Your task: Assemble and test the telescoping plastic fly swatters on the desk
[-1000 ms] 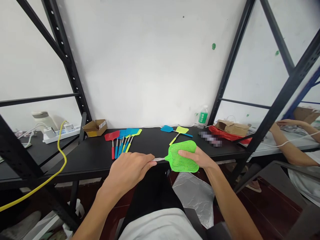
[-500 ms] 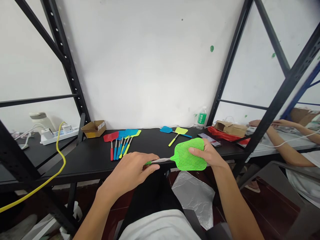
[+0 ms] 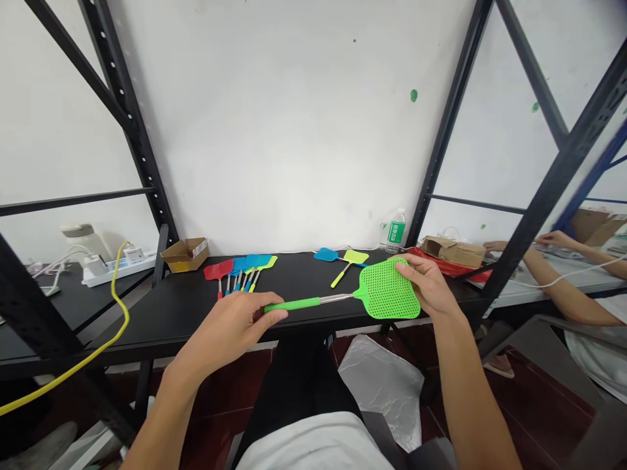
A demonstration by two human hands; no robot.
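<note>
**A green fly swatter [image 3: 386, 290] held level along the table edge [image 3: 147, 333]**

In the head view, the swatter lies crosswise just above the front edge of the black table, its thin metal shaft running nearly parallel to that edge. The person's left hand [image 3: 220, 329] is curled loosely around the green grip [image 3: 291, 305], fingers together. The right hand [image 3: 428, 284] pinches the upper right rim of the mesh head between thumb and bent fingers.

Behind the hands, a stretch of bare tabletop separates the swatter from a fanned row of red, blue and yellow swatters [image 3: 240, 271] and from a blue and a yellow swatter [image 3: 341, 258] lying apart, with the white wall [image 3: 294, 130] beyond. The right hand works close to a metal shelf post [image 3: 490, 294] (the head of the swatter nearly reaches it), and a red tray [image 3: 441, 266] sits just past the fingers. A water bottle [image 3: 396, 230] stands at the back edge, a small cardboard box [image 3: 186, 256] at the far left. On the right, a co-worker's arm [image 3: 573, 294] rests on a separate table. A plastic bag [image 3: 379, 391] lies on the floor below.
</note>
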